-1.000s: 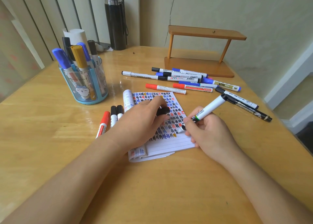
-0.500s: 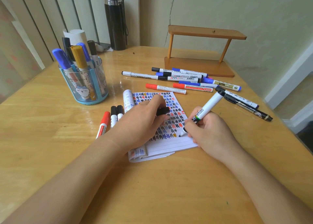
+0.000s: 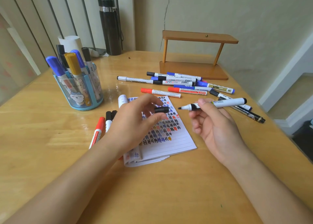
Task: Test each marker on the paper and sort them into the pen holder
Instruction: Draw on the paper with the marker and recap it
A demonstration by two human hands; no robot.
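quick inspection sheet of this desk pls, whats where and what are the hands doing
surface: wooden table, glossy
job's things: notepad lies flat, top page mostly filled with test marks; pen holder at left holds capped markers upright; loose markers lie beyond the notepad; red marker and two black-capped ones left of it
clutter: black flask, paper roll, wooden shelf at the far edge
hands: left hand pinches a black cap; right hand holds the uncapped marker, tip off the paper, pointing at the cap
cables: nothing seen
surroundings: cracked wall, vertical blinds
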